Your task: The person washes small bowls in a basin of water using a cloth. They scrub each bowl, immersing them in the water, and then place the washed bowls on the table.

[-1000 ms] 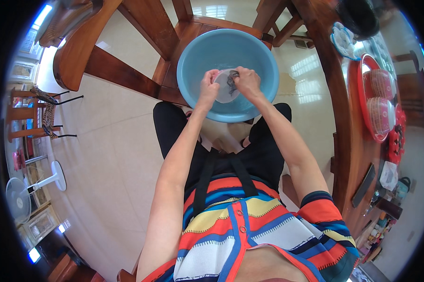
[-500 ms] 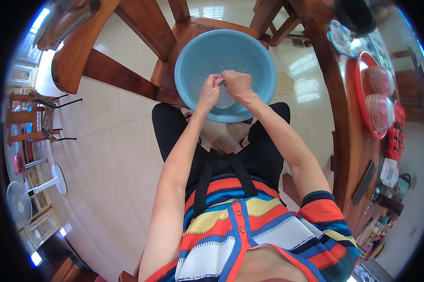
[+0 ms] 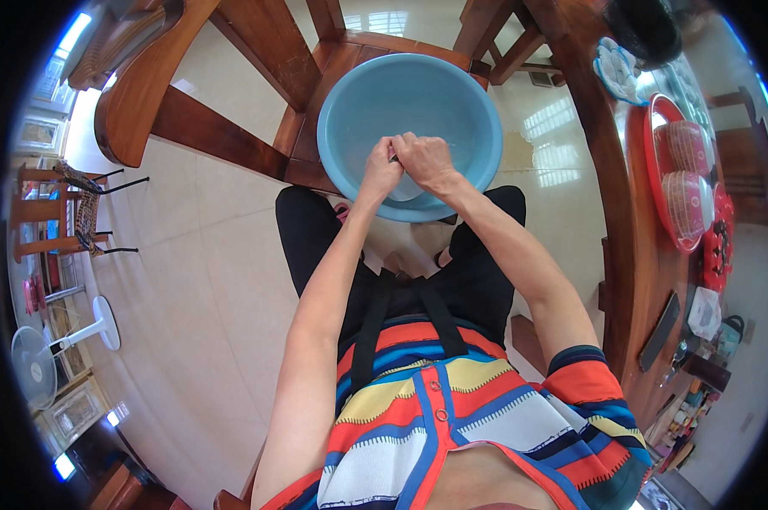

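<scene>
A round light-blue basin rests on a wooden chair seat in front of my knees. Over the basin's near half, my left hand and my right hand are brought together, fingers curled and touching. Whatever they grip between them is almost wholly hidden; only a small dark bit shows in the gap. Below the hands, inside the basin, lies a pale whitish patch that I cannot make out.
To the right runs a wooden table with a red tray, two pink-patterned bowls, a dark phone-like slab and a white-and-blue cloth item. A white fan and a wooden chair stand at left.
My right hand has turned and closed over toward my left. The small pinkish thing that showed between my fingers is now covered. The basin has barely shifted.
</scene>
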{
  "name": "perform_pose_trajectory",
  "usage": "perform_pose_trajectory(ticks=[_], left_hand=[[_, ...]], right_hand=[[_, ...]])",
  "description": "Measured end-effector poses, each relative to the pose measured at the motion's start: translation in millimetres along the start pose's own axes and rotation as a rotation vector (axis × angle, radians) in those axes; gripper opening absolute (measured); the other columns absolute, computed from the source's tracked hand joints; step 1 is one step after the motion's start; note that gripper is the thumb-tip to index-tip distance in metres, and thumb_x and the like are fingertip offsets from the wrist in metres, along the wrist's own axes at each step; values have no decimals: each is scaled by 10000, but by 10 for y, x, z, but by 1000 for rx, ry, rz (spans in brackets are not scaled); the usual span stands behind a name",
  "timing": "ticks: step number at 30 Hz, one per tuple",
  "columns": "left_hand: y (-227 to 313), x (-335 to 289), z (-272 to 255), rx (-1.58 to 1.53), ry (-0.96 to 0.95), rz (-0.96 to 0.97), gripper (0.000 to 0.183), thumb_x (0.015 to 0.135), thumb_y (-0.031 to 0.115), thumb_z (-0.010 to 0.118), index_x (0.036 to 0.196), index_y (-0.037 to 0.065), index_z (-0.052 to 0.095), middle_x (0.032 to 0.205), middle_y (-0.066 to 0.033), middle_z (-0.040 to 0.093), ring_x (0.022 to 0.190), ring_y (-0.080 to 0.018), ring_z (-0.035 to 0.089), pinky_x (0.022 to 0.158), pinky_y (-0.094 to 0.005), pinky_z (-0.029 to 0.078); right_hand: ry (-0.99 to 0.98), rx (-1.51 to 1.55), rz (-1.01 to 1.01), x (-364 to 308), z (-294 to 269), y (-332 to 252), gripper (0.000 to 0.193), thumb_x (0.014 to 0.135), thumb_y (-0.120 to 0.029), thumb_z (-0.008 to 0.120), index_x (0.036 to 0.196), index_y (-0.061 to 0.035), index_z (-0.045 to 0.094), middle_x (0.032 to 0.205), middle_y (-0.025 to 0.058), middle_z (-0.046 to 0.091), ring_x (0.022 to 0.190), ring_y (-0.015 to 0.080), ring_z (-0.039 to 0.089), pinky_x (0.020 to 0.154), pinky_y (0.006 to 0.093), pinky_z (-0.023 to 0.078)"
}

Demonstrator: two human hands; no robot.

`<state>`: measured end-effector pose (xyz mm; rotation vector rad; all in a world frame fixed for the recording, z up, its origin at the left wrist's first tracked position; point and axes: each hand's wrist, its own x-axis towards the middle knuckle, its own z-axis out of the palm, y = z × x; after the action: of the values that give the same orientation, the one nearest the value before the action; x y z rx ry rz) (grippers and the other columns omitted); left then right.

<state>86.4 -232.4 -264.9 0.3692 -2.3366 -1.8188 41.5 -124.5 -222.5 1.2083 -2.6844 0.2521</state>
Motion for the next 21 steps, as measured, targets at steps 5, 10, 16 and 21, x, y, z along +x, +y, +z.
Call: perform_pose_trajectory(ticks=[5, 10, 16, 21], left_hand=[[82, 18, -58, -104, 10, -25, 327, 721, -6, 484, 1042, -23, 543, 947, -165, 603, 909, -248, 584, 819, -329, 449], [35, 31, -86, -286, 153, -15, 436, 682, -18, 497, 1116, 2, 532, 934, -79, 598, 853, -139, 555, 785, -263, 448], [130, -28, -35, 129, -17, 0, 435, 695, 70, 524, 1124, 7, 552, 979, -172, 607, 885, -278, 589, 806, -344, 463], [-21, 28, -9, 128, -70, -30, 367, 731, 104, 492, 1079, 36, 588, 990, -236, 589, 925, -397, 560, 835, -415, 444]], right_hand=[[17, 136, 296, -1, 108, 215, 130, 764, -195, 596, 828, -88, 632, 718, 100, 652, 632, 250, 653, 524, 383, 500], [-399, 651, 804, 14, 143, 360, 237, 753, -269, 647, 877, -70, 684, 749, 136, 669, 674, 289, 656, 577, 398, 508], [-249, 196, 453, -142, 68, 314, 187, 743, -211, 634, 852, -59, 645, 799, 147, 664, 727, 313, 651, 597, 415, 508], [-99, 137, 242, -63, 66, 217, 116, 744, -117, 573, 843, -57, 569, 815, 139, 654, 769, 327, 651, 620, 429, 510]])
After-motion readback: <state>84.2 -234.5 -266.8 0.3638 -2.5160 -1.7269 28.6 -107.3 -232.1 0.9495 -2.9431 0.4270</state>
